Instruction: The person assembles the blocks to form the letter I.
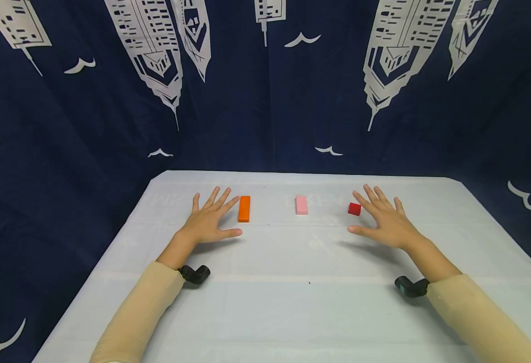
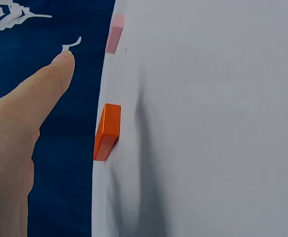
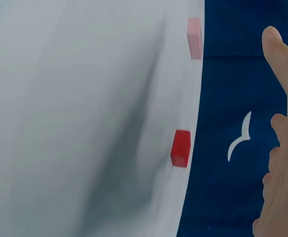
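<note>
Left hand (image 1: 208, 222) lies flat, fingers spread, just beside an orange block (image 1: 244, 208); right hand (image 1: 385, 221) likewise spread beside a red cube (image 1: 354, 208), holding nothing

Matt orange block (image 1: 244, 208), smooth white tablecloth (image 1: 292, 302)

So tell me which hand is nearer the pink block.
Right, though only by a little. The right hand lies flat beyond the red cube, right of the pink block. The left hand lies flat past the orange block, to its left.
</note>
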Demonstrator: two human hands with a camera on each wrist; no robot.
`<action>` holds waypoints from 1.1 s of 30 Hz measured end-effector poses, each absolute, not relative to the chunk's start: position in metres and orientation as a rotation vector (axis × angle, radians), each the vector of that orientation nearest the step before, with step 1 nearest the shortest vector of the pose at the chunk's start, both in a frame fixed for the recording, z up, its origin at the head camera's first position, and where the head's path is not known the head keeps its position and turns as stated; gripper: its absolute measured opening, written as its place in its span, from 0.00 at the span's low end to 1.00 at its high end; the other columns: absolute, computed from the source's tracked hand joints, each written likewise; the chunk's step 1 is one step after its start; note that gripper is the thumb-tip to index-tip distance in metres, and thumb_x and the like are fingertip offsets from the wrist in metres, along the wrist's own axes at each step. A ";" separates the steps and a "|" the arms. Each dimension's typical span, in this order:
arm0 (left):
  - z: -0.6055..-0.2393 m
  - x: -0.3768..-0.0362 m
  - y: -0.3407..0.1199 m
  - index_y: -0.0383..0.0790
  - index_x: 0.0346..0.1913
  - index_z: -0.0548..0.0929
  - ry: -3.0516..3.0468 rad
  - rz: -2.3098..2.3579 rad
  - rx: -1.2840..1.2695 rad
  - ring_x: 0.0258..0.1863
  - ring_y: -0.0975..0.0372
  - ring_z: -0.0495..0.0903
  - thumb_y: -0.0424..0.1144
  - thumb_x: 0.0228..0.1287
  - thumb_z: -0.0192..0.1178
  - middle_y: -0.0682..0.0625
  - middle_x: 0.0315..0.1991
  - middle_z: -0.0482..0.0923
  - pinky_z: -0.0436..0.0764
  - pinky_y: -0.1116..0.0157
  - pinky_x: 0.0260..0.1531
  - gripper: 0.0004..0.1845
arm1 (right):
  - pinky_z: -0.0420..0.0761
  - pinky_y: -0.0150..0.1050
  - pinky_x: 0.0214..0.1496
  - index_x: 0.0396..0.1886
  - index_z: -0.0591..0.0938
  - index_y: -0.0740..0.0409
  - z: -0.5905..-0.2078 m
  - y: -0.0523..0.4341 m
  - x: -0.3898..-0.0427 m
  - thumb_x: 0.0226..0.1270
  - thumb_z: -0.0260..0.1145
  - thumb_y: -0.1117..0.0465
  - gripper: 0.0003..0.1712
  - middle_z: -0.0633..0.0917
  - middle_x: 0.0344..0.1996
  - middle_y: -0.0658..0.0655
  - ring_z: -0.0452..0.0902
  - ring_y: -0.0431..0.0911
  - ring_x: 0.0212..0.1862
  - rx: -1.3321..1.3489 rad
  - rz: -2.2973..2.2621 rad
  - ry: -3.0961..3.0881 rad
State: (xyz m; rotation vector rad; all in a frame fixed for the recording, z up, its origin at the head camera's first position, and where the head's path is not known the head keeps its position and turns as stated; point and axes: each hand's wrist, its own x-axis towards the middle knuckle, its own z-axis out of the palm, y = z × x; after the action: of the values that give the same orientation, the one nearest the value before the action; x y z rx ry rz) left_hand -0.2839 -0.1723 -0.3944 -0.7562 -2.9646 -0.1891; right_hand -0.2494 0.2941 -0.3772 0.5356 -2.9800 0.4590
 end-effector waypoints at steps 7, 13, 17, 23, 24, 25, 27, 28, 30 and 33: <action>-0.398 -0.289 -0.166 0.56 0.78 0.50 -2.952 -0.215 -0.767 0.76 0.57 0.26 0.76 0.56 0.51 0.53 0.78 0.34 0.23 0.38 0.64 0.52 | 0.26 0.69 0.67 0.79 0.50 0.47 -0.383 0.280 -0.259 0.60 0.61 0.30 0.55 0.42 0.78 0.59 0.28 0.57 0.77 0.562 0.497 -2.967; -0.400 -0.292 -0.161 0.56 0.78 0.50 -2.941 -0.243 -0.785 0.76 0.55 0.28 0.76 0.56 0.51 0.52 0.79 0.36 0.26 0.36 0.65 0.52 | 0.27 0.68 0.68 0.79 0.50 0.46 -0.390 0.270 -0.265 0.60 0.61 0.29 0.55 0.43 0.78 0.59 0.29 0.56 0.77 0.582 0.534 -2.964; -0.402 -0.296 -0.158 0.59 0.78 0.46 -2.953 -0.280 -0.783 0.76 0.56 0.29 0.76 0.57 0.50 0.53 0.79 0.36 0.29 0.36 0.65 0.51 | 0.28 0.68 0.68 0.79 0.50 0.45 -0.393 0.262 -0.270 0.61 0.60 0.29 0.54 0.45 0.78 0.59 0.30 0.55 0.77 0.598 0.552 -2.966; -0.406 -0.302 -0.154 0.54 0.78 0.50 -2.958 -0.379 -0.788 0.77 0.54 0.35 0.71 0.59 0.55 0.50 0.78 0.42 0.36 0.35 0.66 0.49 | 0.37 0.68 0.69 0.77 0.57 0.52 -0.400 0.248 -0.276 0.62 0.60 0.31 0.52 0.54 0.76 0.61 0.39 0.57 0.77 0.645 0.574 -2.943; -0.407 -0.302 -0.154 0.53 0.78 0.51 -2.962 -0.389 -0.789 0.77 0.54 0.35 0.70 0.59 0.56 0.49 0.78 0.42 0.37 0.35 0.66 0.49 | 0.39 0.68 0.70 0.76 0.59 0.54 -0.401 0.246 -0.277 0.63 0.61 0.32 0.51 0.56 0.75 0.61 0.41 0.58 0.76 0.657 0.583 -2.927; -0.408 -0.303 -0.153 0.51 0.78 0.52 -2.963 -0.397 -0.790 0.77 0.54 0.36 0.69 0.60 0.56 0.48 0.78 0.43 0.38 0.35 0.66 0.49 | 0.42 0.68 0.69 0.76 0.61 0.56 -0.402 0.243 -0.278 0.63 0.61 0.33 0.50 0.58 0.75 0.62 0.44 0.59 0.76 0.671 0.590 -2.909; -0.409 -0.305 -0.151 0.49 0.78 0.53 -2.966 -0.398 -0.792 0.77 0.53 0.37 0.68 0.60 0.57 0.47 0.78 0.45 0.39 0.36 0.66 0.49 | 0.46 0.67 0.70 0.74 0.64 0.59 -0.404 0.238 -0.281 0.64 0.62 0.36 0.47 0.62 0.73 0.63 0.48 0.60 0.75 0.702 0.603 -2.866; -0.409 -0.306 -0.151 0.48 0.77 0.54 -2.967 -0.406 -0.794 0.77 0.52 0.38 0.67 0.60 0.58 0.46 0.78 0.45 0.40 0.36 0.67 0.49 | 0.48 0.66 0.70 0.73 0.65 0.60 -0.405 0.235 -0.282 0.65 0.63 0.38 0.45 0.63 0.72 0.63 0.50 0.60 0.74 0.719 0.615 -2.846; -0.409 -0.307 -0.149 0.48 0.77 0.55 -2.977 -0.414 -0.791 0.77 0.52 0.39 0.66 0.60 0.59 0.46 0.78 0.46 0.40 0.36 0.67 0.48 | 0.51 0.64 0.70 0.72 0.67 0.61 -0.407 0.230 -0.285 0.65 0.64 0.41 0.43 0.65 0.71 0.63 0.53 0.60 0.74 0.737 0.633 -2.827; -0.409 -0.310 -0.148 0.48 0.77 0.56 -2.992 -0.435 -0.785 0.76 0.52 0.41 0.65 0.61 0.59 0.46 0.78 0.46 0.42 0.37 0.67 0.47 | 0.54 0.60 0.71 0.70 0.68 0.63 -0.411 0.222 -0.291 0.66 0.65 0.45 0.40 0.67 0.70 0.63 0.56 0.59 0.73 0.744 0.665 -2.814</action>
State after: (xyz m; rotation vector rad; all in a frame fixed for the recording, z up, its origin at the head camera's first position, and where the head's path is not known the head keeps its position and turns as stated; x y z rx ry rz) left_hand -0.3099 -0.1476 -0.4090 -0.7851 -2.9916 -0.4350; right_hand -0.2915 0.2223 -0.4114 0.7444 -2.8140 0.6655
